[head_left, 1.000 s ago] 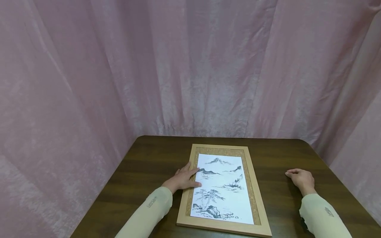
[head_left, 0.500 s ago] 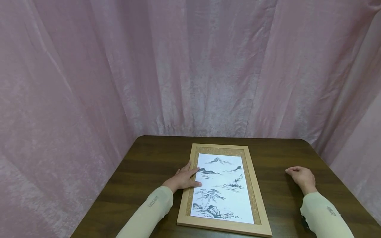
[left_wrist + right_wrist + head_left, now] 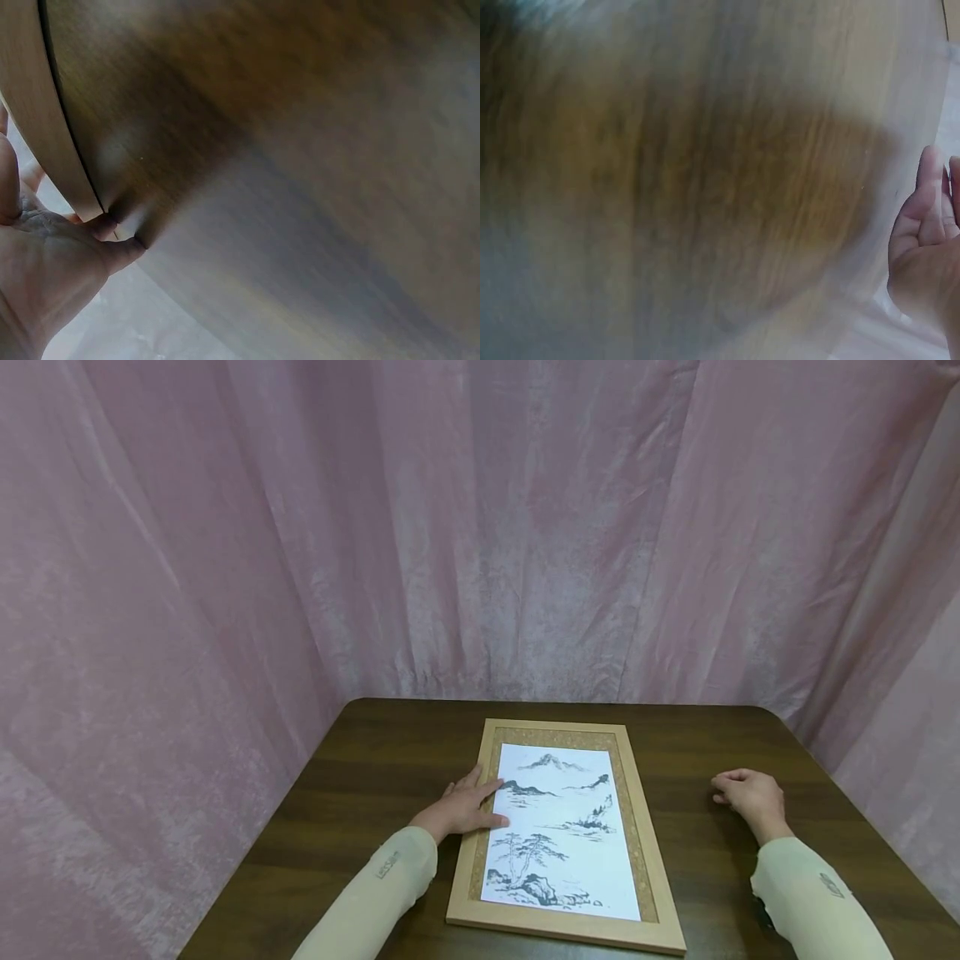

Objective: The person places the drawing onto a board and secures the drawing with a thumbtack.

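Observation:
A picture frame [image 3: 657, 860] of light wood lies flat on the dark wooden table. Inside its gold-brown mat sits a white sheet [image 3: 558, 877] with an ink landscape of mountains, trees and rocks. My left hand [image 3: 457, 806] rests on the frame's left side with fingers spread, thumb and a fingertip reaching the sheet's edge. In the left wrist view, fingertips [image 3: 129, 253] of that hand touch the table beside the frame's edge. To the right of the frame, my right hand [image 3: 752, 799] hovers over or lies on the table, fingers loosely curled, nothing visible in them.
The brown table [image 3: 390, 752] has rounded far corners and surrounds the frame. Pink velvet curtains [image 3: 525, 543] hang behind it and at both sides. Pale sleeves [image 3: 375, 893] cover both forearms.
My right hand has shifted slightly to the left, its fingers curling a little differently. The left hand and the picture frame stay in place; the head view has tilted very slightly.

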The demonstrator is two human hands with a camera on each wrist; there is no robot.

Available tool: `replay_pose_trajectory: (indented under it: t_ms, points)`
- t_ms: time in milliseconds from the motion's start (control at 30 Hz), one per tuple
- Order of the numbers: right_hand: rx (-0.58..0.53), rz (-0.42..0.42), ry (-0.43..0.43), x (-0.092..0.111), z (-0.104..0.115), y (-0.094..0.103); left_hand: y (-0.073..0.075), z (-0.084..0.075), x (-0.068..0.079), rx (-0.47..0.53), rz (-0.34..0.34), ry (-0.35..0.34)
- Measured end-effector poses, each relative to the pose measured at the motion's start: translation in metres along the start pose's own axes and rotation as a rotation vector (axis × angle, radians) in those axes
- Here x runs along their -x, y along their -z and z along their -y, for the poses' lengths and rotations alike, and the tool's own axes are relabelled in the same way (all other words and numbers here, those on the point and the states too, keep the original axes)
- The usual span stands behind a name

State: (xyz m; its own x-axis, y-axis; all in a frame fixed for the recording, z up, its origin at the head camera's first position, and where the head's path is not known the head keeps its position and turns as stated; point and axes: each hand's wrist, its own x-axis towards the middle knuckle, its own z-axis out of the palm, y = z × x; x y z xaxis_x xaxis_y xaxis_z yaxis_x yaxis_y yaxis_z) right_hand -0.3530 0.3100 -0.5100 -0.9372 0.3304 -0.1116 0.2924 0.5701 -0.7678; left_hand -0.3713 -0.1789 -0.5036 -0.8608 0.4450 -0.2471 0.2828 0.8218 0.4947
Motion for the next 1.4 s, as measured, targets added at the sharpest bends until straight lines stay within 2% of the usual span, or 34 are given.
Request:
replay_pose_trajectory:
  t_ms: [333,500,900,1400]
  points:
    - [-0.111,-0.029,0.038,-0.006,0.007,-0.012,0.0,0.0,0.0,-0.008,-0.004,0.001]
    - [-0.131,-0.028,0.056,-0.007,0.013,-0.018,-0.001,0.001,0.0,-0.011,-0.002,0.008]
    - [-0.265,-0.03,0.086,-0.012,0.026,-0.028,-0.001,0.002,-0.003,-0.034,0.004,0.008]
    - [-0.372,-0.003,0.146,-0.015,0.055,-0.045,-0.001,0.002,-0.001,-0.029,0.004,0.003]
